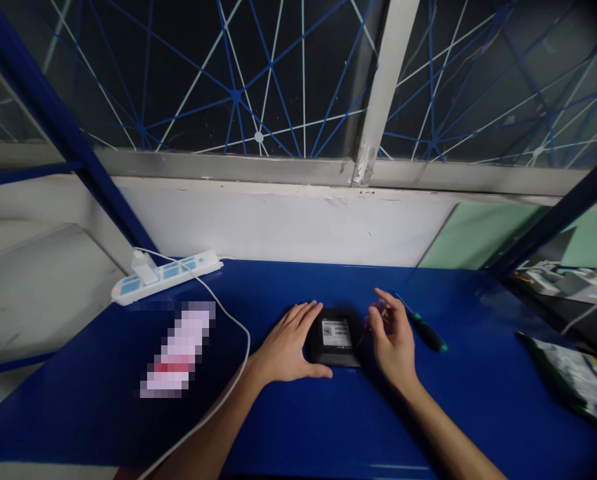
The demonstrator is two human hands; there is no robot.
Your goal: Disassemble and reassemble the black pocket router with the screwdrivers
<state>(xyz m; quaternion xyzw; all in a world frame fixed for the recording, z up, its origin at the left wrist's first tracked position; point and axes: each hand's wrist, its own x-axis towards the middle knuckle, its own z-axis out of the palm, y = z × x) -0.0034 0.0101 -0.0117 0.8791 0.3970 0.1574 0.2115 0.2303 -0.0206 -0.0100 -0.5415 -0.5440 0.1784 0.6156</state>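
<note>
A small black box [347, 359] with a white printed label lies on the blue table [298, 427]. My left hand [289, 347], fingers spread and thumb apart, rests against the box's left side. Just right of the box is my right hand [392, 340], its fingers curled and the index finger raised. Something thin and pale shows near its thumb, too small to make out. Beyond my right hand lies a screwdriver [428, 332] with a black and green handle.
A white power strip [166, 276] with a plugged-in charger sits at the back left. Its white cable [249, 340] crosses my left forearm. A blurred pink item [178, 350] lies left. At the right are a shiny packet [573, 377] and a green board [478, 233].
</note>
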